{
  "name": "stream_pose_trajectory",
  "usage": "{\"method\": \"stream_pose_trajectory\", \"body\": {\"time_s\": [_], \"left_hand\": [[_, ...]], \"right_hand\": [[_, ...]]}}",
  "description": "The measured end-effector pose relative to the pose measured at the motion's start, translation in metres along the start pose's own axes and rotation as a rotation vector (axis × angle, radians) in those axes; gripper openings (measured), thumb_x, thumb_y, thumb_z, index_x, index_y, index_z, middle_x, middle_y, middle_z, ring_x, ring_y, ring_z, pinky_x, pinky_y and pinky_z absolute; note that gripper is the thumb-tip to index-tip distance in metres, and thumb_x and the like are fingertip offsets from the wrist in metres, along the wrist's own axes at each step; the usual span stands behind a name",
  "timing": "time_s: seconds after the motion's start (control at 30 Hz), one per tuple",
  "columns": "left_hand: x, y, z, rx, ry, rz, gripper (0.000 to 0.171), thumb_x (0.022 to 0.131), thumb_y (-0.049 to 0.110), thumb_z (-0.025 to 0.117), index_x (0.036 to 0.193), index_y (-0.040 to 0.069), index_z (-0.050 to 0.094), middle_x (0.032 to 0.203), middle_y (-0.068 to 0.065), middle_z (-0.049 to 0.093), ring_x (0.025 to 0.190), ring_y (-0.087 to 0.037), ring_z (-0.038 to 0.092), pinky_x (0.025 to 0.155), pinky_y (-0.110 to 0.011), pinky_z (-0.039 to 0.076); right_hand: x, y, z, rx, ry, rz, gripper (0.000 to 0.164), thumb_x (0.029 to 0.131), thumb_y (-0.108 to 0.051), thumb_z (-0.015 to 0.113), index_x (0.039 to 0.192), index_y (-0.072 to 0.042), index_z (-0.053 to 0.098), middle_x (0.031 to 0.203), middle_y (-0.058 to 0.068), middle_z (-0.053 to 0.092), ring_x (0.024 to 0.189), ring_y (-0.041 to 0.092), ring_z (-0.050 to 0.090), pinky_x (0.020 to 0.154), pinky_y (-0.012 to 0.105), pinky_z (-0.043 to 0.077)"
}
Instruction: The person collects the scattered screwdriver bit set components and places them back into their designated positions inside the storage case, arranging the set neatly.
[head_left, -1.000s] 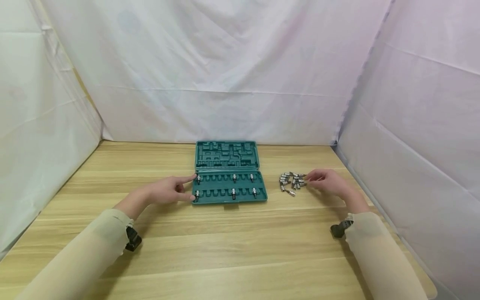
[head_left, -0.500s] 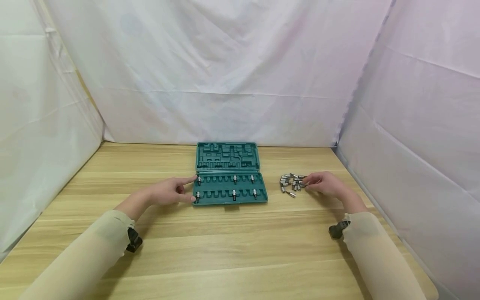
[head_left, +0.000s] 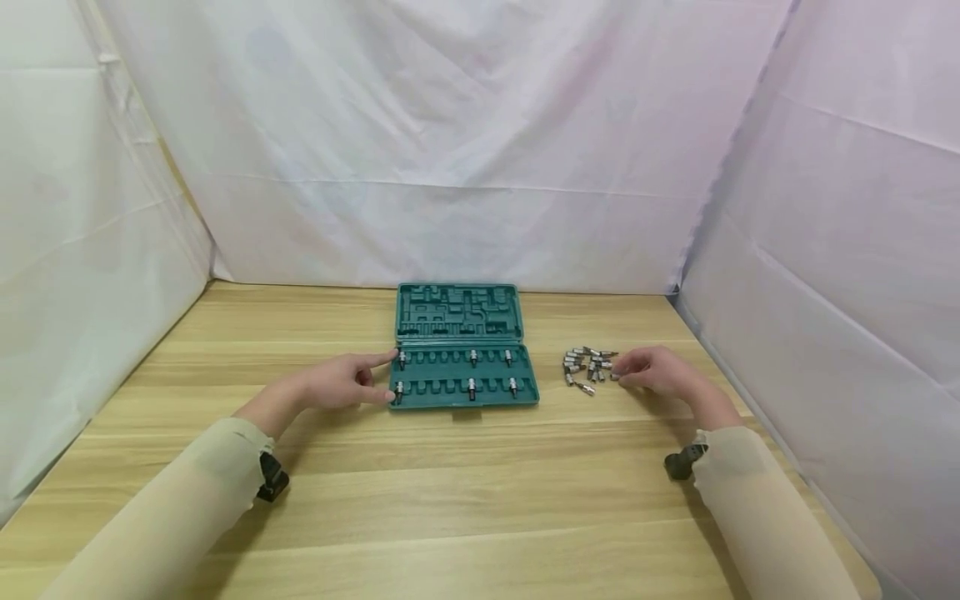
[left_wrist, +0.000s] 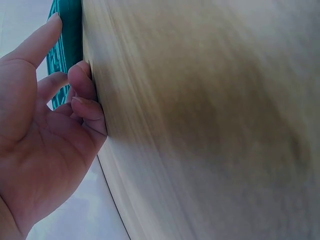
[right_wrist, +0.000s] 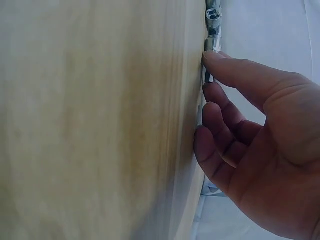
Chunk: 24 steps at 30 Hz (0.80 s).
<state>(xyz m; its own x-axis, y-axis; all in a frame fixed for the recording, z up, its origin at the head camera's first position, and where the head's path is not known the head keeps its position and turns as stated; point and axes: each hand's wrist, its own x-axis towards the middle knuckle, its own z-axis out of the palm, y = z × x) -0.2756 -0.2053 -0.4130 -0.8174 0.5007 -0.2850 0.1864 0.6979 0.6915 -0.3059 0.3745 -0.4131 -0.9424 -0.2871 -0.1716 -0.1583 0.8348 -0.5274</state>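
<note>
A green plastic case [head_left: 468, 371] lies unfolded on the table, with several bit sockets, such as one bit socket [head_left: 472, 389], seated in its two rows. My left hand [head_left: 337, 383] touches the case's left end with index finger and thumb spread apart; the other fingers are bent. In the left wrist view the thumb [left_wrist: 45, 37] rests at the case's edge. My right hand [head_left: 652, 372] pinches a bit socket [right_wrist: 212, 45] low at the table, between thumb and fingertips. Left of that hand lies a loose pile of bit sockets [head_left: 576, 365].
The case's moulded lid [head_left: 459, 311] lies back toward the white curtain [head_left: 450, 225]. White sheets also hang along both sides of the wooden table [head_left: 465, 500]. A dark wrist camera [head_left: 681, 461] sits on the right wrist, another wrist camera [head_left: 273, 477] on the left.
My right hand has drawn slightly right, off the pile's edge, with a bit socket at its fingertips. The left hand stays at the case. The head view has shifted a little.
</note>
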Motion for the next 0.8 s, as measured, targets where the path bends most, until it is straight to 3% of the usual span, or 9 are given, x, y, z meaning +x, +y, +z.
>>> {"method": "stream_pose_trajectory", "body": {"time_s": [0.27, 0.47, 0.63, 0.8], "left_hand": [[0.0, 0.0, 0.0, 0.008, 0.0, 0.004, 0.091, 0.105, 0.042, 0.076, 0.177, 0.021, 0.025, 0.093, -0.008, 0.059, 0.078, -0.021, 0.05, 0.069, -0.034, 0.043], [0.0, 0.001, 0.001, 0.003, 0.004, 0.007, 0.09, 0.105, 0.041, 0.076, 0.177, 0.021, 0.025, 0.093, -0.008, 0.059, 0.078, -0.02, 0.049, 0.069, -0.032, 0.043], [0.0, 0.001, 0.0, 0.007, 0.004, 0.01, 0.09, 0.105, 0.04, 0.076, 0.177, 0.02, 0.025, 0.093, -0.008, 0.059, 0.078, -0.021, 0.05, 0.069, -0.032, 0.043], [0.001, 0.0, 0.0, 0.01, 0.001, 0.007, 0.091, 0.105, 0.042, 0.076, 0.177, 0.021, 0.024, 0.095, -0.008, 0.06, 0.08, -0.021, 0.05, 0.07, -0.033, 0.044]], "right_hand": [[-0.002, 0.0, 0.0, -0.026, 0.004, 0.001, 0.02, 0.104, -0.019, 0.075, 0.12, -0.008, 0.08, 0.123, 0.013, 0.078, 0.114, 0.029, 0.07, 0.097, 0.044, 0.056], [-0.005, -0.004, -0.002, -0.02, 0.077, 0.005, 0.019, 0.105, -0.021, 0.074, 0.118, -0.007, 0.078, 0.117, 0.013, 0.077, 0.106, 0.025, 0.069, 0.089, 0.036, 0.054], [-0.004, -0.012, -0.004, 0.045, 0.12, -0.069, 0.031, 0.106, -0.014, 0.072, 0.135, -0.004, 0.071, 0.114, 0.017, 0.076, 0.102, 0.026, 0.07, 0.087, 0.037, 0.055], [-0.002, -0.023, -0.003, 0.133, 0.087, -0.13, 0.039, 0.11, -0.011, 0.066, 0.149, -0.007, 0.065, 0.118, 0.023, 0.074, 0.1, 0.03, 0.07, 0.081, 0.036, 0.06]]}}
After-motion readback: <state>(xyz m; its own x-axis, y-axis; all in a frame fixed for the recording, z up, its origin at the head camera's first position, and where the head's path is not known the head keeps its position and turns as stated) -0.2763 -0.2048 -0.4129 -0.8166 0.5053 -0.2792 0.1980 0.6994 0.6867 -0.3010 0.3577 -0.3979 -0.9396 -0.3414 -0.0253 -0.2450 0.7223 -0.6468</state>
